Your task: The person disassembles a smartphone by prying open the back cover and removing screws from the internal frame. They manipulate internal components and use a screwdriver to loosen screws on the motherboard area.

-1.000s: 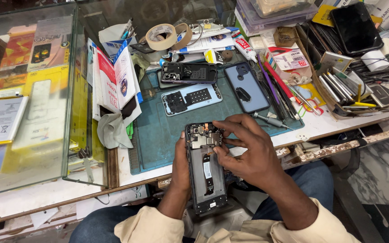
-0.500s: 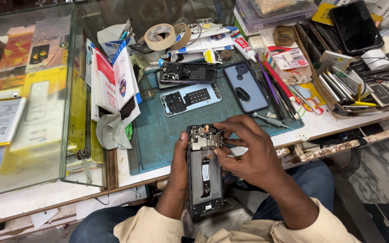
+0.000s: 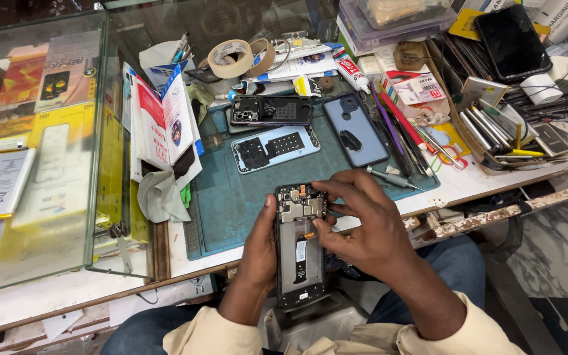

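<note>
The left hand [image 3: 258, 246] cradles an opened black smartphone with its back cover off and grey inner frame exposed [image 3: 300, 246], fingers wrapped behind it and the thumb pressed along its left edge, so the phone sits upright over the person's lap, just in front of the bench edge. The right hand [image 3: 369, 227] works from the other side, its fingers drawn together and bent onto the circuit board at the phone's top right corner; whether they pinch a small part there I cannot tell. The phone looks light, thin and stiff, but fragile with the board and ribbon cables bare, so the rim seems the safe place to hold it, as the left fingers do. Beyond the fingertips lies a teal rubber work mat [image 3: 231, 204] bearing a pale blue phone back panel [image 3: 274, 148], a dark phone frame [image 3: 272, 110] and a grey-blue phone case [image 3: 355, 128]. To the right of the right fingers an open cardboard tray [image 3: 474, 161] holds flat phone parts and tools, while left of the left fingers a glass display case [image 3: 54, 164] holds boxed goods.
</note>
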